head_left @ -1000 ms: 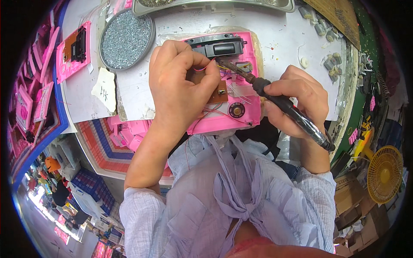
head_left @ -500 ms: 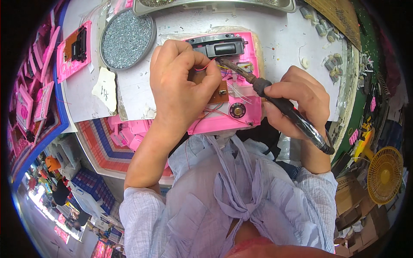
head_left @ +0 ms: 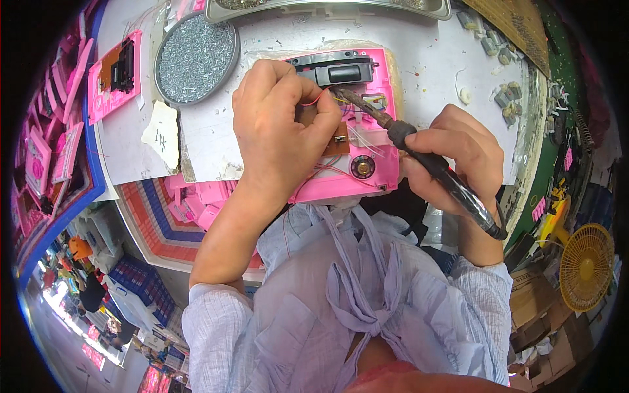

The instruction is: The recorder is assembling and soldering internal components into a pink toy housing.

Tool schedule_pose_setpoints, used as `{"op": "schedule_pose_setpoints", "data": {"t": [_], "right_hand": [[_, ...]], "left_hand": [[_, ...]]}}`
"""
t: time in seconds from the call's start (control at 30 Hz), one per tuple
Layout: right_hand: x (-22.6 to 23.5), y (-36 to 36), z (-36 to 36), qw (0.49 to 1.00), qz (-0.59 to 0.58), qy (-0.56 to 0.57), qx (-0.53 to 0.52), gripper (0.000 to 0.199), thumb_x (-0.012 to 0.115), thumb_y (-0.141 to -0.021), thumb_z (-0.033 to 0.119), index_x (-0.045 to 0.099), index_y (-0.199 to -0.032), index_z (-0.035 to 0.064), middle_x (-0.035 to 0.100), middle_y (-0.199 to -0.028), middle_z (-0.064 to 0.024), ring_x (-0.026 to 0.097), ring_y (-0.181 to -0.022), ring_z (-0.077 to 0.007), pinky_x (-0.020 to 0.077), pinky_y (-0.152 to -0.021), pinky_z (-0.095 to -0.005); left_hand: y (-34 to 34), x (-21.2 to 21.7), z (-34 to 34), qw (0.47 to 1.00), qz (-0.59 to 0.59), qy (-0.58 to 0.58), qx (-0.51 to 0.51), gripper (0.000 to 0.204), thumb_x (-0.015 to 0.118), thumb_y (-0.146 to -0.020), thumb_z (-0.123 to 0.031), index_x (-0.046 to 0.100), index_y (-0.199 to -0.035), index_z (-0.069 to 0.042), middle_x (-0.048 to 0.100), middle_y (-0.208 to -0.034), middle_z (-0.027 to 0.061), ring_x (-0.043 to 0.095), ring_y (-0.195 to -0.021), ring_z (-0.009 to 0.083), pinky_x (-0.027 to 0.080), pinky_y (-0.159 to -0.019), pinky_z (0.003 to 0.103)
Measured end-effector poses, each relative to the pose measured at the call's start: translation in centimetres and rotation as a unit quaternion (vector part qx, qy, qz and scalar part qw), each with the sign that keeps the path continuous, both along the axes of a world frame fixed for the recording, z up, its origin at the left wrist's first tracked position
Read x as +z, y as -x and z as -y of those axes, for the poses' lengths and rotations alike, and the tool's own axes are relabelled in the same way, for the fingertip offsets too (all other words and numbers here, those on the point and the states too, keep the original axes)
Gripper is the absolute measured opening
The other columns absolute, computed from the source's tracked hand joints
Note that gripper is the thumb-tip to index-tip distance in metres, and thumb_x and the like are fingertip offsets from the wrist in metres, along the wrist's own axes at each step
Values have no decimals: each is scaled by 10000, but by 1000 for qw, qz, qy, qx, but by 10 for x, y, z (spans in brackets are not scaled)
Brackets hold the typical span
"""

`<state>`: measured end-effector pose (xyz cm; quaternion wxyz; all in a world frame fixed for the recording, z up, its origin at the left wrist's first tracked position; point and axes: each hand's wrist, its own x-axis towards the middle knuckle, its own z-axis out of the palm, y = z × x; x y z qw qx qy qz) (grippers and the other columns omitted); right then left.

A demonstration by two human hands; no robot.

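In front of me lies a pink plastic housing [head_left: 378, 180] with a black part, a brown circuit board [head_left: 338, 141], a small round speaker [head_left: 362, 167] and loose wires. My left hand [head_left: 278, 128] is above its left side, thumb and forefinger pinched on a thin red wire [head_left: 317, 100]. My right hand [head_left: 452, 157] is wrapped round the dark handle of a soldering iron [head_left: 426, 154]. The iron slants up and left, its tip close to the left fingertips and the wire end. Whether the tip touches the wire is too small to tell. The left hand hides part of the board.
A round dish of small screws [head_left: 196, 59] stands at the back left, beside another pink housing [head_left: 113, 82]. A metal tray [head_left: 327, 12] is at the far edge. Small grey metal parts [head_left: 508, 98] lie to the right. A yellow fan [head_left: 586, 267] stands at lower right.
Both hands hold nearly the same pose. The left hand and the iron's tip have shifted very slightly to the right.
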<state>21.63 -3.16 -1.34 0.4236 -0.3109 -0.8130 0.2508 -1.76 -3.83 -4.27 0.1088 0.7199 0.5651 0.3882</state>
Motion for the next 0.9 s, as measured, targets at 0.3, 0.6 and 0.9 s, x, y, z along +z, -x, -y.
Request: {"op": "schedule_pose_setpoints", "data": {"t": [0.3,0.6,0.9], "right_hand": [[6,-4,5,1000,4,15,1,340,803,-627,-42,702,-943,33,574,-641,-48,549,-555,-223,422,-502,-321],[-2,0,3,1000,-3,6,4,336,824,-666,-19,692,-971,35,599,-672,-50,543,-565,-221,425,-502,-328],[-3,2,3,1000,5,-6,1,341,822,-652,-27,697,-961,44,602,-675,-47,543,-565,-221,426,-499,-323]], "left_hand": [[1,1,0,1000,-2,-4,-2,116,758,-755,18,658,-808,-7,578,-858,78,585,-725,189,487,-609,300],[1,1,0,1000,6,5,-5,96,757,-755,25,669,-785,2,581,-857,74,586,-733,183,486,-636,293],[1,0,0,1000,17,6,1,118,772,-727,-1,663,-766,-24,571,-840,68,578,-727,204,465,-632,325]]}}
